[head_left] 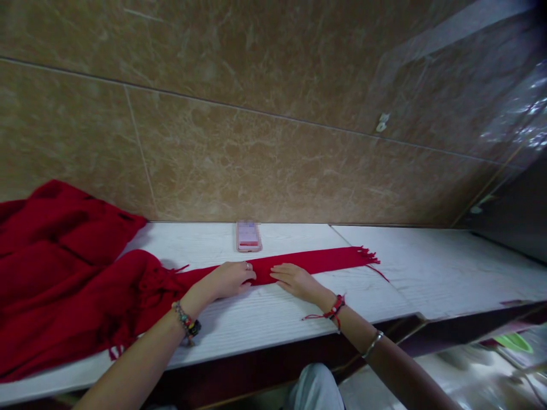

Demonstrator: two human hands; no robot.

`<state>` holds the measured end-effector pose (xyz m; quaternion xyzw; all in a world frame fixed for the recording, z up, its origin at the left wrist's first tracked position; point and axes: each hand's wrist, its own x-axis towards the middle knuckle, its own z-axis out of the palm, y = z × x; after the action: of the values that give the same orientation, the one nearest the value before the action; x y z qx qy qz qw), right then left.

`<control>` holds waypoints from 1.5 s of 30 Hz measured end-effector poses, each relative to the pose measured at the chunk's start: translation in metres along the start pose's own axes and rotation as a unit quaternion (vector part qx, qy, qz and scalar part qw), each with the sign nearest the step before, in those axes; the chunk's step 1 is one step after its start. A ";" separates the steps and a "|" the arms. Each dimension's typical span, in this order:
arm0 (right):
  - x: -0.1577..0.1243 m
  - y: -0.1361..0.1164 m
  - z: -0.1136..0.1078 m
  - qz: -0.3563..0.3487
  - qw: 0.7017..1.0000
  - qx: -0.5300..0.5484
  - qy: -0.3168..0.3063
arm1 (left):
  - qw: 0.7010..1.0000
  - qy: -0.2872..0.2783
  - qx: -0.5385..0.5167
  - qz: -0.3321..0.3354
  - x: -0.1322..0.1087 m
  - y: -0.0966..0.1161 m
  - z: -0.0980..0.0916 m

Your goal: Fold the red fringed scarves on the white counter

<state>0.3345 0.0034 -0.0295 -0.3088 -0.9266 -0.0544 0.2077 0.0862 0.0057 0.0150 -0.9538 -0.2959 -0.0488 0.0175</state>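
A long folded strip of red scarf (329,261) lies flat along the white wood-grain tabletop, its fringed end at the right. My left hand (231,279) rests on the strip with fingers slightly bent and the thumb a little apart; a ring and a beaded bracelet show on it. Close by on the right, my right hand (298,281) lies on the same strip, fingers stretched out flat over the cloth. Neither hand visibly grips the fabric. At the left, a big heap of red fringed cloth (64,273) covers the table and the strip's left end.
Behind the strip, a phone (248,236) with a lit screen lies near the tiled wall (256,165). The white table (427,273) runs on to the right, with a seam across it. My knee (318,387) is below the front edge. A green basin (513,341) stands lower right.
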 end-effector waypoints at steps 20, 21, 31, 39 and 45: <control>-0.036 0.029 -0.025 0.056 0.992 -0.109 -0.042 | 0.996 -0.005 -0.088 -0.024 0.011 -0.002 0.003; -0.046 0.035 -0.029 0.057 0.988 -0.134 -0.060 | 0.996 -0.009 -0.091 -0.023 0.014 -0.004 0.002; -0.094 0.069 -0.064 0.094 0.959 -0.223 -0.148 | 0.994 -0.057 -0.086 -0.025 0.138 -0.002 0.010; -0.059 0.043 -0.055 0.039 0.968 -0.227 -0.102 | 0.973 -0.139 -0.122 -0.140 0.194 0.000 0.010; -0.043 0.038 -0.046 -0.037 0.961 -0.254 -0.100 | 0.959 -0.175 -0.171 -0.143 0.188 -0.005 0.004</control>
<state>0.4041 0.0000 -0.0065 -0.3211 -0.9090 -0.2645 0.0269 0.2377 0.1162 0.0301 -0.8840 -0.4146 0.0668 -0.2055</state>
